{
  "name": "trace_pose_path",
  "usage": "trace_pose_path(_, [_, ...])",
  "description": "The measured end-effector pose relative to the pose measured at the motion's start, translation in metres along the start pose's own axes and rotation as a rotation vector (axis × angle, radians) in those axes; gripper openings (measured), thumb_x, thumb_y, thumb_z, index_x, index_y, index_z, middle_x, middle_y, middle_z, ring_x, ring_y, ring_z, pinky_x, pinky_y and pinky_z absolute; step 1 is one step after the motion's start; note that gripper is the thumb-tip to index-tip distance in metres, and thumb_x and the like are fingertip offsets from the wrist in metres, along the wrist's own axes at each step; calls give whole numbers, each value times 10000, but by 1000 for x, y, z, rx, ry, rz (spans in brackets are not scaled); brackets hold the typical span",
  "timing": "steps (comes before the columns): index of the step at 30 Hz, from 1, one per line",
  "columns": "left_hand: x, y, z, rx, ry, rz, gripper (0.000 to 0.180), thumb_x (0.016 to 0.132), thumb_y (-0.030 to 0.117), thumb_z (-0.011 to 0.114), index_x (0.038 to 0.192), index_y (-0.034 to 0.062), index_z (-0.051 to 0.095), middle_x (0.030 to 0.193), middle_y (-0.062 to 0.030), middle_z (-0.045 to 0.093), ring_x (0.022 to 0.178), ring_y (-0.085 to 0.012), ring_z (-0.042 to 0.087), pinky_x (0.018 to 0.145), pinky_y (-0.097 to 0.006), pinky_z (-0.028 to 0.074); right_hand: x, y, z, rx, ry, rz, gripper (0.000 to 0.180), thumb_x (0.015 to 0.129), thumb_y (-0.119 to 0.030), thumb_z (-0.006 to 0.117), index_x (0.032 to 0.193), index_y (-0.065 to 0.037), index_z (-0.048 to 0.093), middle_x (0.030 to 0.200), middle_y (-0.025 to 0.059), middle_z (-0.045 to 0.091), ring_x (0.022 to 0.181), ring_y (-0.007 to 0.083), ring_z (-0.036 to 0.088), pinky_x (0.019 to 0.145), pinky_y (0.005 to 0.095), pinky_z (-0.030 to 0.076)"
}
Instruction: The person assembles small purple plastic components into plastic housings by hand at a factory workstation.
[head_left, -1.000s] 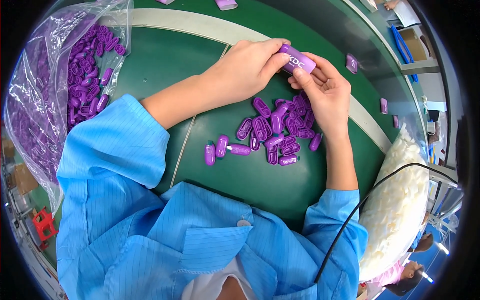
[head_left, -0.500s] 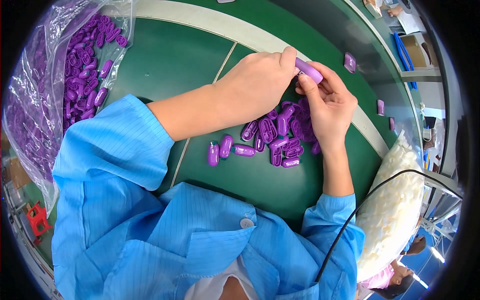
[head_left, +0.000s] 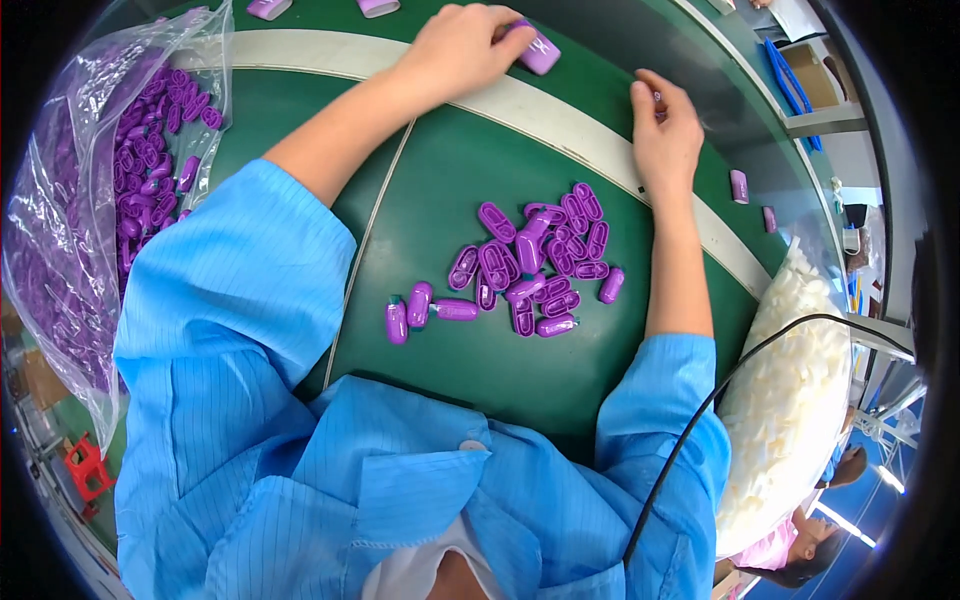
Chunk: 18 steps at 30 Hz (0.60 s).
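Observation:
At the far side, my left hand (head_left: 462, 52) pinches the near-left end of a purple plastic case (head_left: 540, 56) over the green belt beyond the pale strip. To the right, my right hand (head_left: 668, 135) has its fingers curled round a small purple piece, mostly hidden by them; it looks like another case. Between my forearms, a loose pile of purple oval shells (head_left: 494, 266) lies on the green work surface (head_left: 440, 390). Several rounded purple pieces (head_left: 457, 310) with dark green ends sit at its left and near edges.
A clear plastic bag (head_left: 80, 230) full of purple parts stands at the left. At the right is a bag of whitish pieces (head_left: 790, 410), crossed by a black cable (head_left: 690, 430). More purple cases (head_left: 739, 187) lie on the belt. A person in pink (head_left: 775, 545) is at lower right.
My hands have parted and moved away from me; the left carries the case to the far belt, the right reaches beyond the pale strip. Cases on the belt have shifted left and away.

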<state>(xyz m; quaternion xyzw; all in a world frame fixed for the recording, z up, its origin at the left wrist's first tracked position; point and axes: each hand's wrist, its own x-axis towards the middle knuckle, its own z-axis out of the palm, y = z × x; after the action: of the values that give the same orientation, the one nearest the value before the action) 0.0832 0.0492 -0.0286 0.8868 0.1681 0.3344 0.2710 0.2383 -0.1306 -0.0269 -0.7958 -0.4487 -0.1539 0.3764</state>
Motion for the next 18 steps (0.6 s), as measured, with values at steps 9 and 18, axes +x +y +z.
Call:
trace_pose_path(9, [-14, 7, -26, -13, -5, 294, 200, 797, 158, 555, 913, 28, 653, 841, -151, 651, 780, -308, 624, 716, -378, 496, 12, 22, -4, -178, -25, 11, 341, 799, -305, 626, 988, -21, 624, 975, 184, 603, 861, 309, 602, 794, 386, 464])
trace_pose_path(18, [-98, 80, -65, 49, -570, 455, 311, 741, 25, 587, 1051, 17, 597, 886, -91, 599, 829, -244, 547, 714, -342, 483, -20, -14, -24, -22, 25, 101, 277, 762, -157, 684, 981, -13, 595, 827, 99, 589, 623, 177, 589, 600, 285, 485])
